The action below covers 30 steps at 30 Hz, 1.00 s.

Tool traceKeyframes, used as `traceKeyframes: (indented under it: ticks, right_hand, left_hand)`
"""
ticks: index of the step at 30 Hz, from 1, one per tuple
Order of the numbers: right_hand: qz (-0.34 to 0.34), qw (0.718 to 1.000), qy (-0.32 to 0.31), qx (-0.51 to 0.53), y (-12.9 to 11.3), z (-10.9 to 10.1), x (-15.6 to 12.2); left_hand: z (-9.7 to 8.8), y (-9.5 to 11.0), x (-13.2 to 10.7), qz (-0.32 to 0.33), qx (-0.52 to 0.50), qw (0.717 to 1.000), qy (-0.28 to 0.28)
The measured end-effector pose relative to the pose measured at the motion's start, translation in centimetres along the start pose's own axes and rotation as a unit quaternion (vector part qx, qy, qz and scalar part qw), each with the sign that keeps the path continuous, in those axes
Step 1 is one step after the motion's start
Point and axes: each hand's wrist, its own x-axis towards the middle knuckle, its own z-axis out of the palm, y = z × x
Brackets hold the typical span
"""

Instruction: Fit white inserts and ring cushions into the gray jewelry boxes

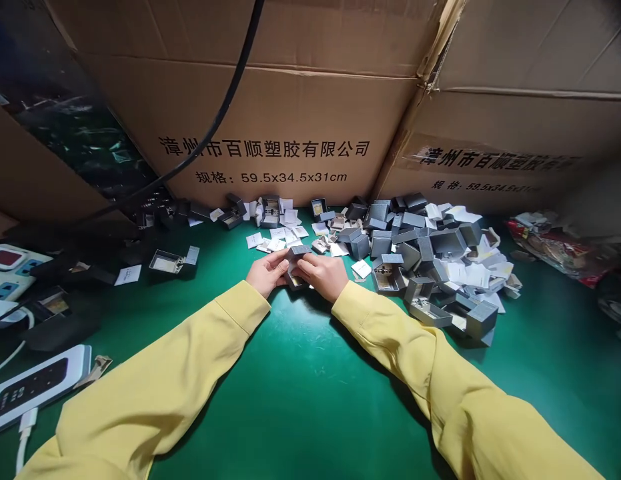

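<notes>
Both my hands meet at the middle of the green table (300,387), closed around one small grey hinged box (296,257). My left hand (267,271) grips its left side and my right hand (323,275) holds its right side, fingers curled over it. The box's lid stands up between my fingertips. Yellow sleeves cover both arms. A heap of similar grey boxes (430,267) lies just right of my right hand, several of them open, mixed with small white cards (285,235).
Large cardboard cartons (290,120) with printed text wall off the back. An open grey box (173,261) lies to the left. A power strip (10,267) and a white device (35,387) with a cable sit at the left edge. A black cable (225,107) hangs across.
</notes>
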Motion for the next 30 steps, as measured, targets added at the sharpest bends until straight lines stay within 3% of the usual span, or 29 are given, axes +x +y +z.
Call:
traceKeyframes:
  ticks: [9, 18, 24, 30]
  right_hand:
    - [-0.01, 1.0, 0.001, -0.008, -0.4, -0.4, 0.1]
    - [0.008, 0.998, -0.062, -0.016, -1.0, -0.8, 0.1]
    - [0.043, 0.998, -0.041, 0.034, 0.1, 0.1, 0.2]
    - [0.067, 0.996, -0.05, 0.04, 0.0, -0.4, 0.0]
  left_hand:
    - [-0.1, -0.4, 0.0, 0.021, 0.011, 1.0, -0.003]
    - [-0.1, -0.1, -0.4, 0.027, 0.025, 0.999, -0.022]
    - [-0.1, 0.0, 0.0, 0.004, 0.014, 1.0, -0.002]
    - [-0.2, -0.2, 0.2, 0.02, 0.007, 1.0, 0.004]
